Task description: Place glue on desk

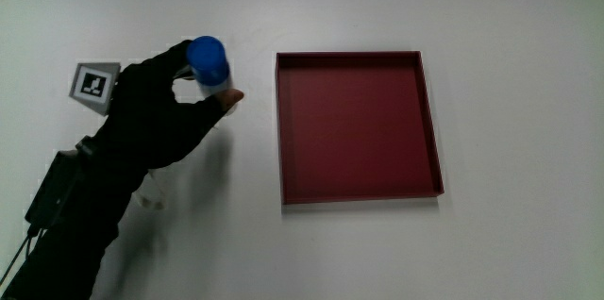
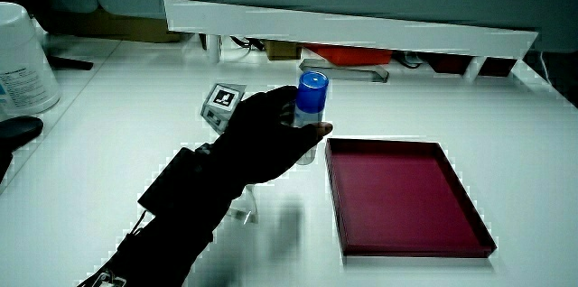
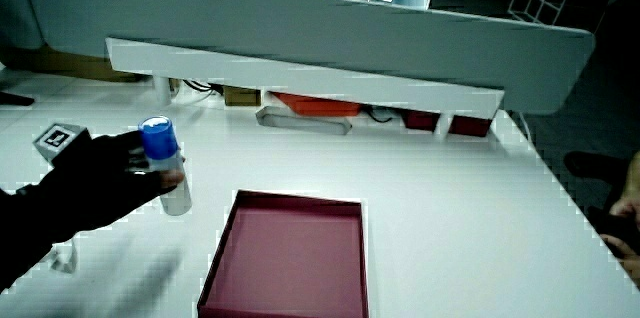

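Main view: 1 glue [image 1: 209, 60], 1 tray [image 1: 359, 196].

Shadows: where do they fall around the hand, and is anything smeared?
Main view: a soft shadow lies on the table beside the hand, toward the red tray. In both side views a smeared grey patch sits nearer the person than the glue; its blue cap stays crisp.

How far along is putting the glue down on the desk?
Already done: the blue-capped glue bottle is outside the shallow dark red tray, upright beside it. In hand: the black-gloved hand grips it. In a side view its base looks at the white desk. Left: letting go.
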